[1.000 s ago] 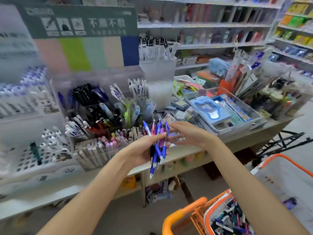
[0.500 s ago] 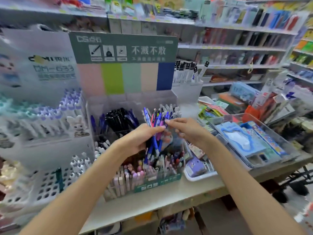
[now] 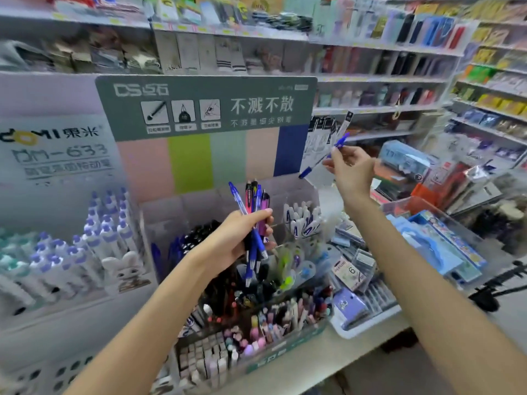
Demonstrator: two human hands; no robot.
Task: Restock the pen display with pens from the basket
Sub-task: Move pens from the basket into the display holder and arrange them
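I'm gripping a pen bunch (image 3: 253, 220) in my left hand (image 3: 228, 246), right hand (image 3: 352, 169) pinching one blue pen (image 3: 323, 159) above the pen display (image 3: 228, 201); most unplaced.

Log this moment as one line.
left hand: grips mixed pen bunch | right hand: pinches single blue pen, raised | tiered pen display: below

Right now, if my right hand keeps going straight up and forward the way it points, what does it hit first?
Probably the hanging white refill packets just beyond your right hand, which pinches a blue pen. Depth is unclear, so the hand may pass beside them.
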